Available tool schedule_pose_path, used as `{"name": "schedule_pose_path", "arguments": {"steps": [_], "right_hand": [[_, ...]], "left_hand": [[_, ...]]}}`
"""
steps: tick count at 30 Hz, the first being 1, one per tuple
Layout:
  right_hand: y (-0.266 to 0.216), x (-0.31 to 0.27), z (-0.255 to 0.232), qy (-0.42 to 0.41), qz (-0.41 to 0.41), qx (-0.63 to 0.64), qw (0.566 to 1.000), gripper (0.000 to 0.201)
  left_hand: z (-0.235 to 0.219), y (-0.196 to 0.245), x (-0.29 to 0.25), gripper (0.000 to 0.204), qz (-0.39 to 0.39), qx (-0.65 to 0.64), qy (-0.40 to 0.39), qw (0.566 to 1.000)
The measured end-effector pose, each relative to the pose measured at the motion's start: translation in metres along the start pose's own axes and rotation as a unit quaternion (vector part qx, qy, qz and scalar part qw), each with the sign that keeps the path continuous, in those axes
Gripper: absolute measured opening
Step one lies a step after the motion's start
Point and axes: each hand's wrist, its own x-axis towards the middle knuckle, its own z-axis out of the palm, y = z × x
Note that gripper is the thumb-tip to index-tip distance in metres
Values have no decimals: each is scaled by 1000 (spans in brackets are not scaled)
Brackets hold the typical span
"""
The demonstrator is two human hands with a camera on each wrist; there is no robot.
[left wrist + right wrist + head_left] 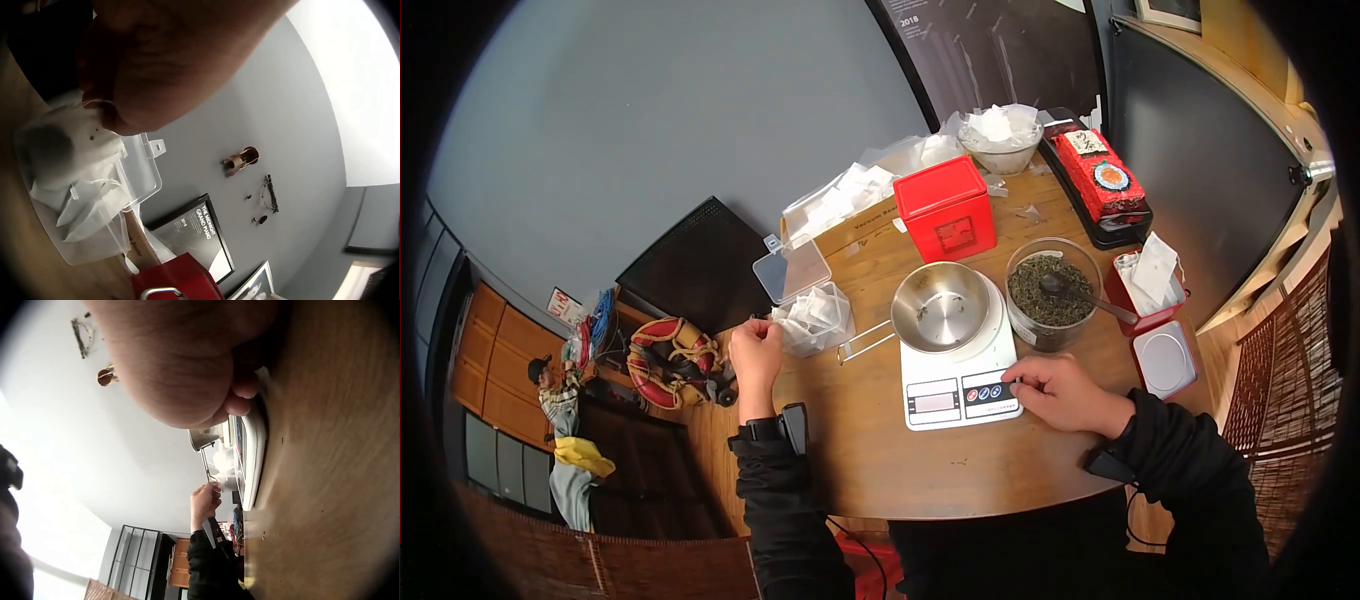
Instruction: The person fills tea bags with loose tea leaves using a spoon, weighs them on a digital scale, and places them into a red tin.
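My left hand (755, 360) is beside a clear plastic box (832, 336) of white tea bags. In the left wrist view, its fingers pinch the top of a filled tea bag (78, 147), dark inside, over the box. My right hand (1062, 392) rests at the front right of a white kitchen scale (915, 372), fingers bent, one fingertip at the panel's buttons. On the scale sits a steel pan (948, 325) with a wire handle and a few leaf bits inside. Right of it, a clear tub (1032, 338) holds dried tea leaves and a dark spoon (1090, 298).
A red tin (952, 225) stands behind the pan. Farther back are a cardboard box (840, 232) of white bags and a glass bowl (1003, 160). At the right, a red tea packet (1105, 190) lies on a black device (1122, 232), near an open red tin (1135, 320) of bags.
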Motion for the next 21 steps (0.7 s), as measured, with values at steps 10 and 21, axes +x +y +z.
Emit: {"name": "schedule_pose_path", "arguments": {"steps": [10,21], "right_hand": [[0,0,0,0,-4,3,1000,15],[4,-1,-1,3,17,-2,1000,16]], "left_hand": [[5,-10,-1,39,-17,-126,31,991],[15,-10,18,83,-84,-121,-100,984]]}}
